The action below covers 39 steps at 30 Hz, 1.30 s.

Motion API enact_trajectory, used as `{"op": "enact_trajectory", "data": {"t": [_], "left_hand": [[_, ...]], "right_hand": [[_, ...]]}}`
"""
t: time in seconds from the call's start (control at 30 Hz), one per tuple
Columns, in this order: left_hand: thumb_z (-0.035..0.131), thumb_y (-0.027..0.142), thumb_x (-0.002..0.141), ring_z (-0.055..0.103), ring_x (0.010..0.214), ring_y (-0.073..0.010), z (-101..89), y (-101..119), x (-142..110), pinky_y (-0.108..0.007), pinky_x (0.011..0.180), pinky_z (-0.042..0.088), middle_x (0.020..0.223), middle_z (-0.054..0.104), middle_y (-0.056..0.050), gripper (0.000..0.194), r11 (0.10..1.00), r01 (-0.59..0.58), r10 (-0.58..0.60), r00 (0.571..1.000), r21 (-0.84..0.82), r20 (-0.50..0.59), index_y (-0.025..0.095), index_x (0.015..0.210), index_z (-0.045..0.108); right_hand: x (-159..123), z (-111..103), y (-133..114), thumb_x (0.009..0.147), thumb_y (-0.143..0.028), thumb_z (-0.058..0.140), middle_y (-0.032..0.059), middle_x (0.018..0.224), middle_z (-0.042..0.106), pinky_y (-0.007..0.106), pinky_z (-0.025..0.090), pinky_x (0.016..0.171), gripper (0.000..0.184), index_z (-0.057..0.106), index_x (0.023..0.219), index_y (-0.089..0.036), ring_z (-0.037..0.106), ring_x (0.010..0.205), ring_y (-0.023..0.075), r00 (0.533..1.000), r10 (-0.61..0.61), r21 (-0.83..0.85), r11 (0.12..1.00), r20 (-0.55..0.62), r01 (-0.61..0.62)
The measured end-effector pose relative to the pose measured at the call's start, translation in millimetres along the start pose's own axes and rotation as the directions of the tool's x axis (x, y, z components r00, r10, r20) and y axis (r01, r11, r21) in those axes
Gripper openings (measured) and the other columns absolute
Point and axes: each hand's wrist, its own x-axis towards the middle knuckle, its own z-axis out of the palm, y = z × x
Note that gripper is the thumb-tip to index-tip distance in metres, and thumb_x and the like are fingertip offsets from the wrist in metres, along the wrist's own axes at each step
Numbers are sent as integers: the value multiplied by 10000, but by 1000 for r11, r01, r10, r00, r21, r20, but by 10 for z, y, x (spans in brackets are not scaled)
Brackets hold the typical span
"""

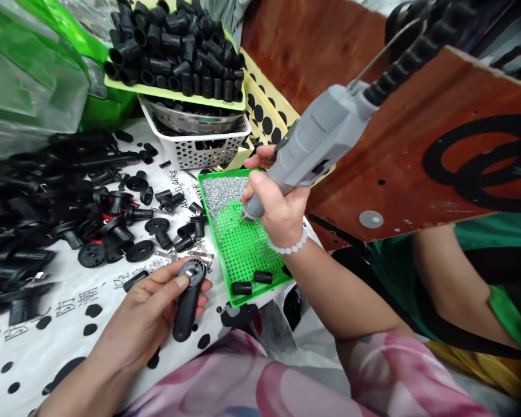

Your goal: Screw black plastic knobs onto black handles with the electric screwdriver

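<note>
Head view, looking down on a cluttered work table:
- Left hand (143, 307): a black plastic part (186, 315) is held up over the table, with the fingers clamped around it and the thumb laid beside its round metal center.
- Right hand (278, 208): a gray electric screwdriver (316, 139) is clamped in the fingers, its tip set down among silver screws (221, 194).
- Screws are spread across one end of a green perforated tray (247, 255), on which two black tubes (252, 281) are lying.
- Loose black parts (47, 197) are heaped on a printed white sheet (47, 330), left of the tray.
- Black fittings (173, 52) are piled on a green lid above a white basket (200, 150).
- A plywood board (417, 156) is propped at right, and a co-worker's arm (455, 278) is seen beyond it.
</note>
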Motion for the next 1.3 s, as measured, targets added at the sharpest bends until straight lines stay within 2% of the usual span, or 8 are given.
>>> {"op": "enact_trajectory", "data": {"t": [0.1, 0.27, 0.4, 0.6, 0.73, 1.0, 1.3], "left_hand": [[717, 181, 737, 661, 580, -161, -13, -9, 3, -248, 571, 565, 761, 746, -74, 229, 1000, -2, 2, 1000, -12, 5, 168, 963, 684], [767, 213, 690, 662, 574, -162, -42, -30, 25, -251, 564, 564, 762, 745, -86, 298, 1000, 4, -4, 1000, -7, 11, 161, 969, 677], [838, 273, 593, 660, 558, -175, -81, -62, 69, -269, 546, 569, 756, 743, -114, 467, 1000, 29, -30, 999, -3, -23, 151, 1001, 646], [823, 278, 617, 654, 565, -164, -50, -39, 55, -267, 561, 566, 767, 745, -113, 505, 999, 32, -32, 999, 15, -30, 148, 1048, 596], [788, 253, 664, 649, 562, -153, -12, -18, 26, -254, 565, 560, 754, 744, -101, 465, 1000, 14, -13, 999, 26, -43, 143, 1062, 576], [802, 244, 636, 655, 564, -163, -44, -29, 47, -272, 572, 568, 777, 744, -125, 503, 999, 28, -27, 999, 29, -44, 136, 1072, 574], [795, 225, 630, 647, 541, -159, -12, -34, 78, -264, 554, 565, 756, 738, -127, 479, 1000, 7, -6, 1000, 8, -22, 117, 1042, 575]], "right_hand": [[-2, 3, 18, 785, -405, 639, 2, 844, 616, 250, 506, 447, 298, 510, 993, -235, 538, 489, 78, 1000, -7, -25, 1000, 13, 7], [-8, 2, 74, 746, -398, 682, 25, 850, 614, 297, 565, 586, 331, 544, 987, -219, 639, 717, 150, 1000, -23, -3, 1000, 15, 23], [-17, 12, 138, 713, -363, 707, 17, 847, 614, 295, 564, 606, 322, 577, 976, -228, 638, 710, 150, 1000, -19, 83, 996, 0, 19], [-35, 9, 178, 747, -322, 684, 17, 857, 612, 305, 556, 657, 269, 586, 987, -248, 642, 775, 160, 998, -54, 78, 996, 31, 51], [-37, 11, 170, 745, -340, 683, 12, 852, 610, 284, 531, 591, 282, 584, 991, -247, 625, 687, 134, 998, -41, 67, 997, 41, 38], [-53, 41, 152, 716, -390, 702, -2, 844, 603, 232, 460, 460, 343, 565, 993, -239, 537, 508, 70, 1000, -5, 66, 998, 12, 4], [-50, 45, 126, 736, -360, 708, -18, 833, 606, 205, 468, 421, 296, 581, 980, -250, 537, 462, 55, 999, -26, 114, 993, 22, 23]]}}
